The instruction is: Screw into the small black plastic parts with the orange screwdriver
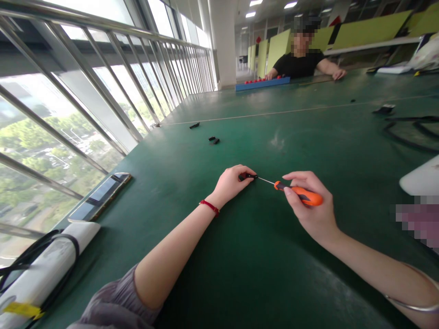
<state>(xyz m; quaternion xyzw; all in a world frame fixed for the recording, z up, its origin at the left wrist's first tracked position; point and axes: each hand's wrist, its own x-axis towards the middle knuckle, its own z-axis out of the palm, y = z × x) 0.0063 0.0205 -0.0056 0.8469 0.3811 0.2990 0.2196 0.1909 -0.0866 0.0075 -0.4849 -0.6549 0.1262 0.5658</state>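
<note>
My left hand [233, 181] rests on the green table, thumb and fingers closed on a small black part [247, 176] whose exact kind I cannot make out. My right hand [313, 208] grips a screwdriver [307, 196] with an orange and black handle. Its thin metal shaft points left, and the tip meets the right end of the black part. Beyond my left hand, two small black pieces [214, 140] lie close together, and another black piece [194, 125] lies farther back.
A phone [99, 196] lies at the table's left edge by the metal railing [113, 91]. Nearer stands a white power strip [51, 269] with black cable. Black cables [413, 132] lie at right. Across the table [192, 192] a person [298, 64] sits behind a blue tray [262, 85] holding red pieces.
</note>
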